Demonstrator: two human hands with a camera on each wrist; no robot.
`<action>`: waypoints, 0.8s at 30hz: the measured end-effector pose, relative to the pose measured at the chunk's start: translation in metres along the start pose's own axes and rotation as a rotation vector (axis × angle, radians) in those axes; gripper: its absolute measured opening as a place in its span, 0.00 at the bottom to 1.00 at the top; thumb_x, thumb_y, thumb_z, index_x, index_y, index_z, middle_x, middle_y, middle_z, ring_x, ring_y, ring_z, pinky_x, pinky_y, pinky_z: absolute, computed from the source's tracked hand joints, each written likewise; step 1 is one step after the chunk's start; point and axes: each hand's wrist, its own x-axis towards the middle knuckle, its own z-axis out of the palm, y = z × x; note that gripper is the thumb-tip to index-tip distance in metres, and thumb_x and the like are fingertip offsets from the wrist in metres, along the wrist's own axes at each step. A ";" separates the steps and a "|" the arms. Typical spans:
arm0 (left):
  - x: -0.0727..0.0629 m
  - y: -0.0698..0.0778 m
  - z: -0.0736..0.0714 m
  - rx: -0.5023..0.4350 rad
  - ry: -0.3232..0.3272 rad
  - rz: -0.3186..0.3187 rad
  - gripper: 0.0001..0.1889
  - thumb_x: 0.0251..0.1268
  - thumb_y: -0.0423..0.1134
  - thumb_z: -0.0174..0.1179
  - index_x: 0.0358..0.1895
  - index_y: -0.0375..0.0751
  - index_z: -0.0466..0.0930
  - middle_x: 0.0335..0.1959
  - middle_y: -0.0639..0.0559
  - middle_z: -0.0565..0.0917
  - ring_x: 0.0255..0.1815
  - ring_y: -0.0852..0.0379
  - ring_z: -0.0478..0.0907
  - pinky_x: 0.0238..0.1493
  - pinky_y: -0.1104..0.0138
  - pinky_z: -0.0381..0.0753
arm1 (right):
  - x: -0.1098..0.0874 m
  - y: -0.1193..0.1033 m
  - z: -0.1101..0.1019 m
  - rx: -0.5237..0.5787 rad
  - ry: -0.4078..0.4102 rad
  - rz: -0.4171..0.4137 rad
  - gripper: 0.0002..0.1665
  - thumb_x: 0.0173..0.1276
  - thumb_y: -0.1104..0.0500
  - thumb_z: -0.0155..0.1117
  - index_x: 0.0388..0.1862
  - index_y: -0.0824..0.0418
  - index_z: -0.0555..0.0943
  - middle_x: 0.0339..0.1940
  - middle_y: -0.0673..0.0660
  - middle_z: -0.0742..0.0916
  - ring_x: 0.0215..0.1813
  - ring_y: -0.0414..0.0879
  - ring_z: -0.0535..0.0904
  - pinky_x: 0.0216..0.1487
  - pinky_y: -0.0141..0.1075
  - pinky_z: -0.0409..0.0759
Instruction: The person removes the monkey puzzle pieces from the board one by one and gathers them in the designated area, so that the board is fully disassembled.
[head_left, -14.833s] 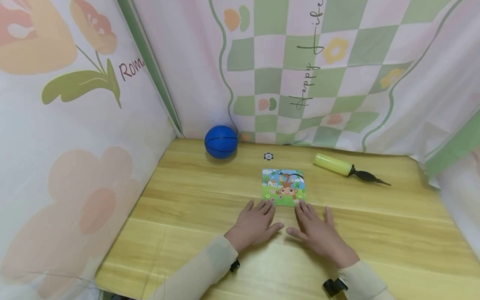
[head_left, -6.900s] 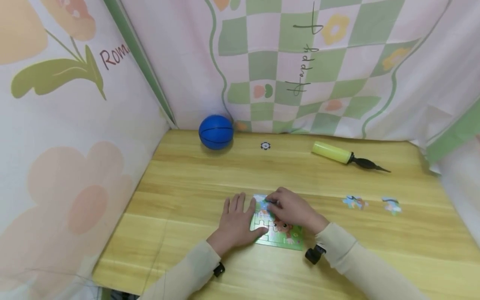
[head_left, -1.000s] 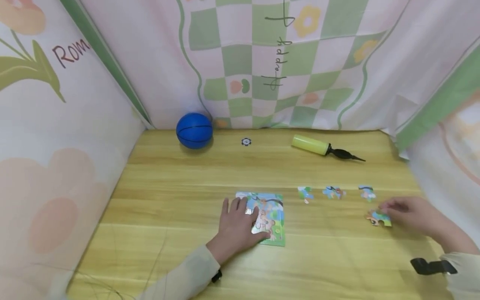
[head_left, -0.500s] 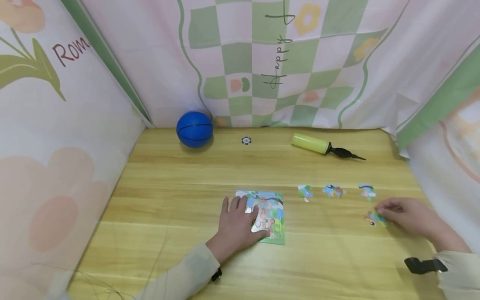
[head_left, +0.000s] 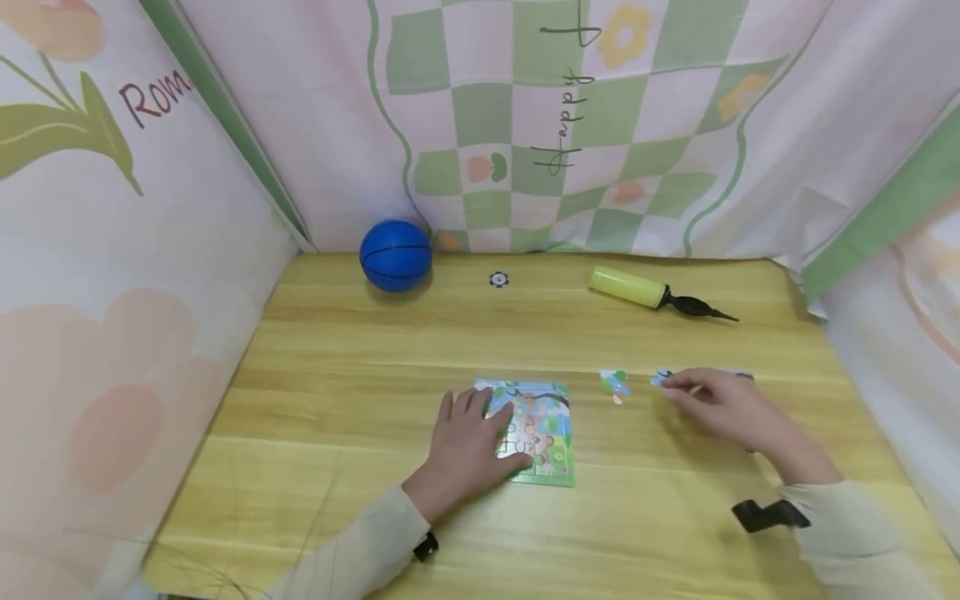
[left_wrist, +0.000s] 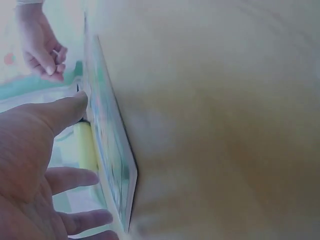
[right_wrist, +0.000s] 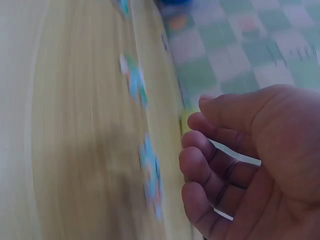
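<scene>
My left hand (head_left: 465, 454) lies with spread fingers over the left part of a monkey jigsaw puzzle (head_left: 553, 433). Its thumb is at the puzzle's edge in the left wrist view. To the right, my right hand (head_left: 723, 408) hovers with loosely curled fingers and nothing in them, fingertips right by a blue puzzle piece (head_left: 660, 377). Left of that piece lies a green and blue puzzle piece (head_left: 615, 385). Another puzzle piece (head_left: 742, 374) shows partly behind the right hand, whose wrist hides most of a further one. Two loose pieces blur in the right wrist view.
Along the back of the wooden table (head_left: 360, 333) are a blue ball (head_left: 396, 256), a small round black-and-white disc (head_left: 498, 279) and a yellow hand pump (head_left: 628, 287) with a black nozzle. A patterned curtain (head_left: 487, 117) hangs behind, and a printed wall stands on the left.
My right hand has let go of a monkey-face piece on the right and moved left to the blue piece. Earlier the puzzle lay farther back, with no loose pieces beside it.
</scene>
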 end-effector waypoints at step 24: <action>-0.014 -0.020 0.003 0.102 -0.046 0.005 0.38 0.66 0.78 0.44 0.74 0.66 0.71 0.77 0.44 0.63 0.73 0.43 0.61 0.73 0.38 0.51 | 0.081 -0.117 0.117 -0.052 -0.196 -0.344 0.18 0.74 0.55 0.66 0.56 0.64 0.85 0.41 0.48 0.83 0.35 0.34 0.76 0.38 0.34 0.80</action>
